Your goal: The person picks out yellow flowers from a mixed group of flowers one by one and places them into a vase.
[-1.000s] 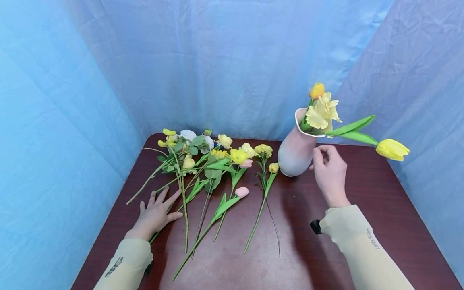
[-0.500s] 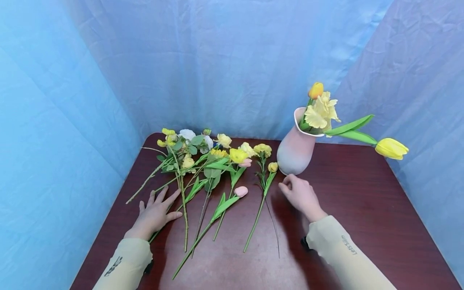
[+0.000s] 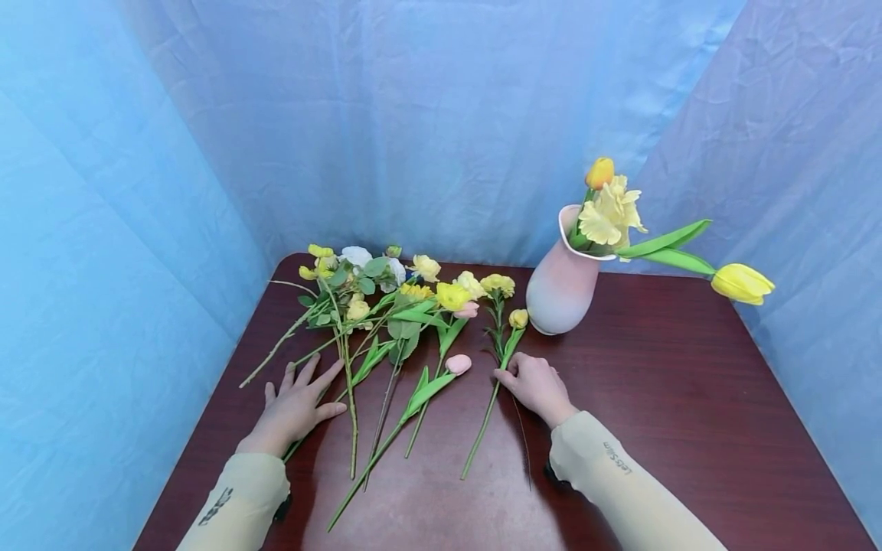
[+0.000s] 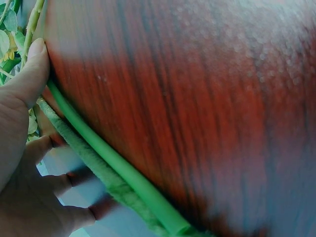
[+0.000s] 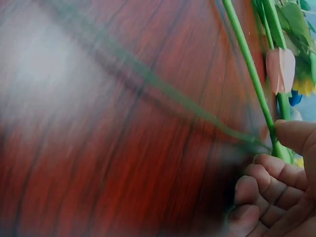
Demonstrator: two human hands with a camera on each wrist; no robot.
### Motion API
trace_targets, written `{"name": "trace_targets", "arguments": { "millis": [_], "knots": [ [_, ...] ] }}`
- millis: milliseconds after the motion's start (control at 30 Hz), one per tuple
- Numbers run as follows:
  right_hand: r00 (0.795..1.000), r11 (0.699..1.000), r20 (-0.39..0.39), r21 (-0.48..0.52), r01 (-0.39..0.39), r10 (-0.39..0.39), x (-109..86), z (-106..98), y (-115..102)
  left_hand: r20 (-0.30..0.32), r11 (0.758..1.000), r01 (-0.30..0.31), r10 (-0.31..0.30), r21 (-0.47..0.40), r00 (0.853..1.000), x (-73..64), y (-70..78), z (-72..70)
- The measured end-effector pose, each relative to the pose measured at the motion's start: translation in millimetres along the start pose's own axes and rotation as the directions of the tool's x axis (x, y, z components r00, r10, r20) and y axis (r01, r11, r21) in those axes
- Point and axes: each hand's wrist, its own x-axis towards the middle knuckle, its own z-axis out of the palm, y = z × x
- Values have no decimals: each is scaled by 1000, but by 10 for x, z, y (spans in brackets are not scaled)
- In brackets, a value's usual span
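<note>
My right hand (image 3: 536,386) is at the small yellow tulip (image 3: 518,319), thumb and curled index finger pinching its green stem (image 5: 249,64) just below the leaf. A yellow carnation (image 3: 498,285) lies beside that tulip, its thin stem running under my hand. Fingers spread, my left hand (image 3: 292,409) rests at the left over the lower stems of the flower pile. Two green stems (image 4: 113,163) pass beneath its palm. Behind my right hand stands a pink and pale-blue vase (image 3: 563,295) holding an orange tulip (image 3: 600,174), a pale yellow ruffled flower (image 3: 612,214) and a drooping yellow tulip (image 3: 743,284).
Between my hands lie a pink tulip (image 3: 458,365) and another pink tulip (image 5: 280,71). White flowers (image 3: 356,256), yellow blooms (image 3: 452,296) and leafy stems overlap at the back left. Blue curtains (image 3: 441,130) hang around the dark red table (image 3: 689,398).
My right hand has come from beside the vase, down and left, to the small yellow tulip's stem, and its fingers have closed on it. My left hand stays put.
</note>
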Motion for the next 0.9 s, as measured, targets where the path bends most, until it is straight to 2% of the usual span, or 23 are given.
{"name": "trace_targets", "arguments": {
  "millis": [200, 367, 467, 600, 667, 733, 900],
  "knots": [
    [997, 994, -59, 95, -48, 54, 28, 57, -78, 11, 1000, 12, -12, 1, 1000, 2, 10, -9],
    [984, 979, -130, 176, -99, 123, -9, 19, -96, 29, 1000, 22, -21, -5, 999, 6, 20, -12],
    [981, 974, -163, 218, -69, 106, -31, -56, -117, 27, 1000, 17, -17, -8, 999, 7, 21, -19],
    [967, 967, -253, 247, 56, 9, -59, -229, -178, 24, 1000, 11, -11, -6, 1000, 12, 17, -27],
    [946, 957, -319, 255, 136, -49, -74, -346, -219, 22, 1000, 9, -9, -5, 1000, 16, 13, -26],
    [916, 944, -389, 252, 213, -103, -87, -482, -262, 22, 1000, 7, -7, -6, 1000, 17, 12, -24],
    [819, 910, -542, 219, 352, -187, -122, -850, -373, 25, 1000, 5, -5, -6, 1000, 13, 9, -16]
  ]
}}
